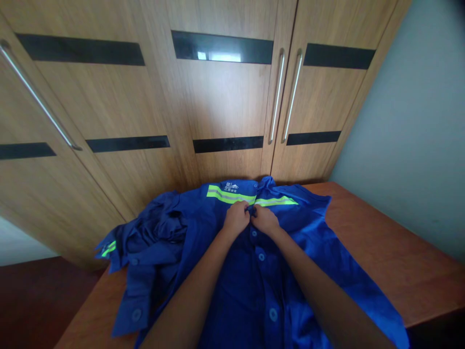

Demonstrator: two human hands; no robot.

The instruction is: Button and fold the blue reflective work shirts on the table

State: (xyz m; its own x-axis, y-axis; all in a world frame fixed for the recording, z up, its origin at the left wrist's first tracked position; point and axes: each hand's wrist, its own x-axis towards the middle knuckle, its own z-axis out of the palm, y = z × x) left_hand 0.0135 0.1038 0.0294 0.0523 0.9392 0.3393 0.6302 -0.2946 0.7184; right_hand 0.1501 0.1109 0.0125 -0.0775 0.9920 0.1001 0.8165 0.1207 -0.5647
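A blue work jacket [232,271] with yellow-green and grey reflective strips lies spread out, its front facing up and its collar end toward the cabinet. My left hand [237,217] pinches the front edge just below the strip. Close beside it, my right hand [265,219] pinches the same part from the other side, the fingertips almost meeting. Fingers hide the bit of cloth between them. Below my hands, several round blue buttons run down the front. One sleeve lies bunched at the left, with a buttoned cuff or flap [136,300] and a small reflective strip.
The jacket rests on a reddish-brown wooden table [381,252]. Directly behind stands a wooden cabinet [225,97] with black inlays and long metal handles [278,97]. A grey wall [414,135] is at the right, and dark red floor [36,295] shows at the lower left.
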